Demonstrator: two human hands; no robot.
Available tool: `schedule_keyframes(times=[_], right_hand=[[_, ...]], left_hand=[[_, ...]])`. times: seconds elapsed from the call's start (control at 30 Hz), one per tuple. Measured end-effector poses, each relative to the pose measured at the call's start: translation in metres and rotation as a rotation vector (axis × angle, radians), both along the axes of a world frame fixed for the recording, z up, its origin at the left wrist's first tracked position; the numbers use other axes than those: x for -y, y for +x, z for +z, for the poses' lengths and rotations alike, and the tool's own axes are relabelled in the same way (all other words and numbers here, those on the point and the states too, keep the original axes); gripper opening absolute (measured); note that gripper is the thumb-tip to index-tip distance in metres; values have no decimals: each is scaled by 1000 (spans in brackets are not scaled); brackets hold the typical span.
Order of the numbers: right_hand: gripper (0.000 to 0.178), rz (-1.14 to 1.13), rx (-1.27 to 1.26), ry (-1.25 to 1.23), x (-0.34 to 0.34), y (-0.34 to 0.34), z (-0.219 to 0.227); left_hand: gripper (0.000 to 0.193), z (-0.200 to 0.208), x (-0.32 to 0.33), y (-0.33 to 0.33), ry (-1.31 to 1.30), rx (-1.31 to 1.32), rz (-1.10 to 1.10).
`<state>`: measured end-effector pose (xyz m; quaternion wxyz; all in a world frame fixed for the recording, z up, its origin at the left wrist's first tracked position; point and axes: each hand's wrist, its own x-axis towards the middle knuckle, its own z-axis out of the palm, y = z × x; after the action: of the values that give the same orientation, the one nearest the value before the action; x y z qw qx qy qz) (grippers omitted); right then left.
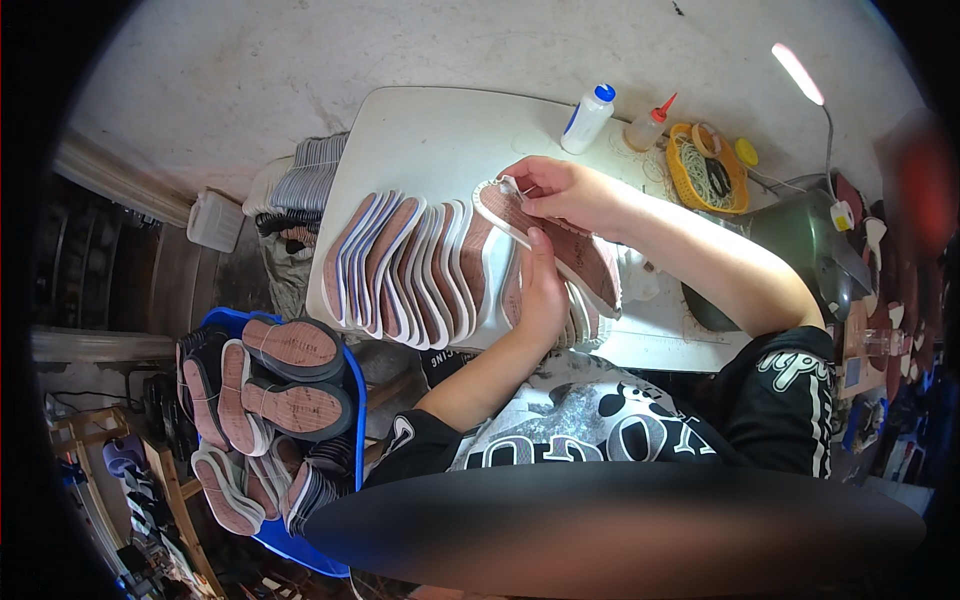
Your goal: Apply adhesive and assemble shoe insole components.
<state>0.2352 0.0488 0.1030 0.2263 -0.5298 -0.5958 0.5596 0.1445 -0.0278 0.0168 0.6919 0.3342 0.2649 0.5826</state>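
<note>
Above the white table (440, 130) I hold up one shoe sole (588, 262), brown on its face with a white rim, tilted. My left hand (543, 292) grips it from the near side, thumb along its edge, other fingers partly hidden. At the sole's far left end my right hand (565, 192) is closed, its fingers pinching the white rim. Left of my hands a row of similar soles (400, 270) leans on edge across the table, some with blue-lined rims. More soles (583, 318) lie partly hidden beneath the held one.
A white bottle with blue cap (588, 120), a red-tipped squeeze bottle (648, 128) and a yellow basket of cord (683, 185) stand along the back. A lamp (798, 72) shines at right, above a dark green machine (805, 255). A blue bin (358, 420) of soles sits lower left.
</note>
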Motion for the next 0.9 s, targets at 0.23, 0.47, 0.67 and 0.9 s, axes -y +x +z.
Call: schedule_keyframes(times=[0.23,0.47,0.67,0.9], right_hand=[[30,-63,103,15,5,-7,8],[24,-118,336,188,4,-5,-5],[28,22,197,178,5,6,-2],[31,11,126,164,8,5,-3]], left_hand=[[63,2,6,3,-1,-90,16],[64,19,10,1,-1,-141,-96],[63,7,5,4,67,-84,-23],[63,21,8,2,98,-113,7]])
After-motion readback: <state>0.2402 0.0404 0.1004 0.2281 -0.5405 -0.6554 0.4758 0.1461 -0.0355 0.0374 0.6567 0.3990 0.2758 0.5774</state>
